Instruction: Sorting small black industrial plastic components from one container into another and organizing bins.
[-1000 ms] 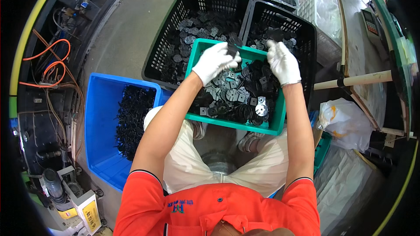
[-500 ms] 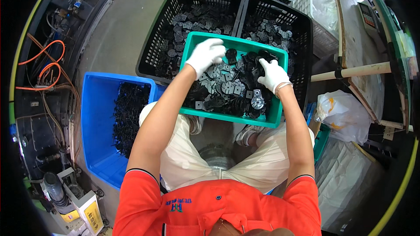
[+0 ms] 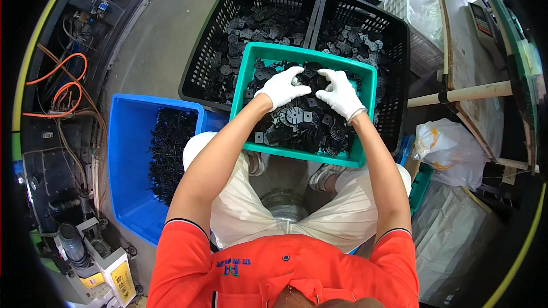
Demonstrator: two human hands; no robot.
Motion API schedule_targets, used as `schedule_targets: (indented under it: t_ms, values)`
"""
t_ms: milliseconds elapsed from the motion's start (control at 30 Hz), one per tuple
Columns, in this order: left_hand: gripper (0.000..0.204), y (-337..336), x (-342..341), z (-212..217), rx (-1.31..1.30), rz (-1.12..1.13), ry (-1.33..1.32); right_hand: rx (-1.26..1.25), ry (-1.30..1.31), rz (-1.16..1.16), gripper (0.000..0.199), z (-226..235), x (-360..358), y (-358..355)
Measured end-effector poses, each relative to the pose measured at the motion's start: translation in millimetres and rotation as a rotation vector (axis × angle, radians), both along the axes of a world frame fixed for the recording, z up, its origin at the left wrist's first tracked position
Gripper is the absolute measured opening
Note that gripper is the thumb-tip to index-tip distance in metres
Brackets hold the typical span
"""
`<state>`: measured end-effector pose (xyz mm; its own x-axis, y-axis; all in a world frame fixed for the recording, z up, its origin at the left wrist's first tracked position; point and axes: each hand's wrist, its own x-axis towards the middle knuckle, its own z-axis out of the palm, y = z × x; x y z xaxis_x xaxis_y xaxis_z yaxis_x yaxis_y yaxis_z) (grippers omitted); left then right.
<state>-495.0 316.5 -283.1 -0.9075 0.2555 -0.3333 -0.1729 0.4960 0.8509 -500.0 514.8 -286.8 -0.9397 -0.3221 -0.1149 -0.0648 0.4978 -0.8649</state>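
Note:
A green tray point(image 3: 256, 56) full of flat black plastic parts point(image 3: 302, 122) rests on my knees. Both my hands wear white gloves and reach into its far half. My left hand point(image 3: 283, 86) lies on the pile with its fingers curled around black parts. My right hand point(image 3: 341, 92) is a few centimetres to its right, fingers bent down and pinching parts too. The fingertips of the two hands nearly meet over the middle of the tray.
Two black mesh baskets point(image 3: 311, 5) with more black parts stand side by side behind the tray. A blue bin point(image 3: 128, 154) of black parts sits on the floor at my left. Orange cables point(image 3: 54, 88) and machinery lie far left, a white plastic bag point(image 3: 451, 154) and a wooden pole point(image 3: 462, 94) at right.
My hands drew back from the tray's far edge by the black baskets, spread apart over the pile, then came together again in the tray's far middle.

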Motion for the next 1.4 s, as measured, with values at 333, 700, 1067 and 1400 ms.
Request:
schedule_targets:
  t_ms: [333, 700, 1067, 1400]
  values:
    - [0.051, -0.3, -4.0, -10.6, 0.028, 0.047, 0.039, 0.041, -0.053, 0.009, 0.054, -15.1, -2.8, -7.8]
    - [0.039, 4.0, -4.4, -18.1, -0.206, 0.176, 0.164, 0.332, 0.219, 0.111, 0.042, -6.0, 4.6, -13.1]
    - [0.030, 10.6, -1.8, -9.8, -0.421, -0.072, 0.701, -0.527, -0.479, -0.071, 0.019, 30.9, -16.4, 11.8]
    - [0.028, 16.0, -12.0, 7.7, 0.835, 0.308, -0.125, 0.082, 0.597, -0.009, 0.022, 26.6, 0.4, -15.8]
